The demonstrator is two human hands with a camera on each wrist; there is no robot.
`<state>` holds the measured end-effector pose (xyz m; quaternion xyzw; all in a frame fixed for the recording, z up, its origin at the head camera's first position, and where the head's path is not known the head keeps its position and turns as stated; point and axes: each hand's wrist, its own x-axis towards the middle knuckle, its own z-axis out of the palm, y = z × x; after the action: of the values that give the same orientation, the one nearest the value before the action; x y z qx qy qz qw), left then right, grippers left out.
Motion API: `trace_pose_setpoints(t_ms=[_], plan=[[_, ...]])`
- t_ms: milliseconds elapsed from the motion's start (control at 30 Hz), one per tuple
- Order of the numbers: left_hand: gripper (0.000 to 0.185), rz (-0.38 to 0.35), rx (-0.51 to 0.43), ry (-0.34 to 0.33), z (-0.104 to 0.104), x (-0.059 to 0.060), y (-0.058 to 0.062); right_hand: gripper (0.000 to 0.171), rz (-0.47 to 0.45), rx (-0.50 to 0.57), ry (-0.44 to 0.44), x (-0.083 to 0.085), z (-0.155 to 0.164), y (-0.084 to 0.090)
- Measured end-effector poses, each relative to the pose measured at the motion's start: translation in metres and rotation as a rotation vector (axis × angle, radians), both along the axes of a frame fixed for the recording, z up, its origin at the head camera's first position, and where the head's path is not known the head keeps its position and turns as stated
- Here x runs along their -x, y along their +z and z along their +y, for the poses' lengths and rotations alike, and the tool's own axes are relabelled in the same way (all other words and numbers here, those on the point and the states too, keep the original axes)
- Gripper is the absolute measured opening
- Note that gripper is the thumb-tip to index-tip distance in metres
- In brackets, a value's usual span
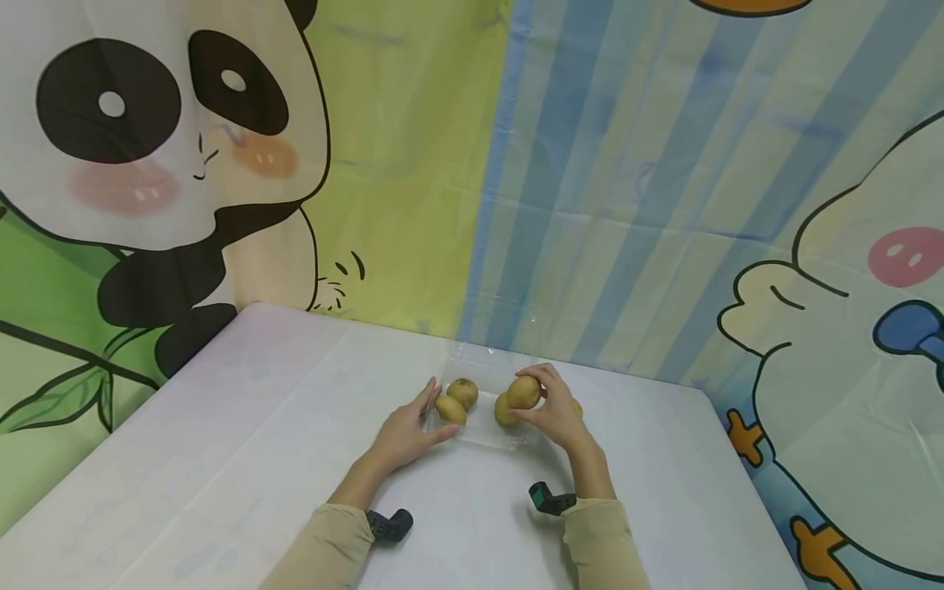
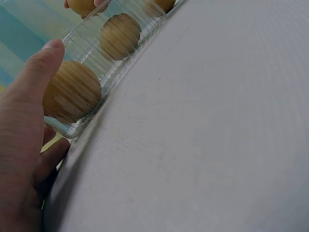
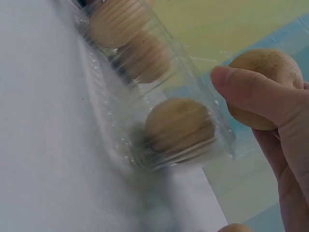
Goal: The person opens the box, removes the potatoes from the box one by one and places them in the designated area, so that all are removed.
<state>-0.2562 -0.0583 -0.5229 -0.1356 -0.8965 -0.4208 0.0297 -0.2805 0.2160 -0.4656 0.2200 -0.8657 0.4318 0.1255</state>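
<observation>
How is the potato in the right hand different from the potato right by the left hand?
The potato in the right hand is held up in the air, pinched by the fingers, while the potato by the left hand lies down inside the clear tray. The held one shows bare; the other is seen through ribbed plastic, with the left hand resting against the tray's side. Both are yellowish brown and rounded.
</observation>
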Motion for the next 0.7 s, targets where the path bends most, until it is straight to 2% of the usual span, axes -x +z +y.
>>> trace_pose_setpoints(t_ms=[233,400,700], plan=[[0.098,0.002,-0.003,-0.002,0.000,0.000,0.000,0.057,0.018,0.024,0.004,-0.013,0.005,0.014],[0.097,0.007,-0.006,-0.006,0.001,0.001,-0.001,0.058,-0.019,0.018,-0.029,-0.024,0.010,0.024],[0.100,0.001,0.019,0.000,0.000,0.002,-0.003,0.071,-0.112,-0.026,-0.118,-0.013,0.040,0.001]])
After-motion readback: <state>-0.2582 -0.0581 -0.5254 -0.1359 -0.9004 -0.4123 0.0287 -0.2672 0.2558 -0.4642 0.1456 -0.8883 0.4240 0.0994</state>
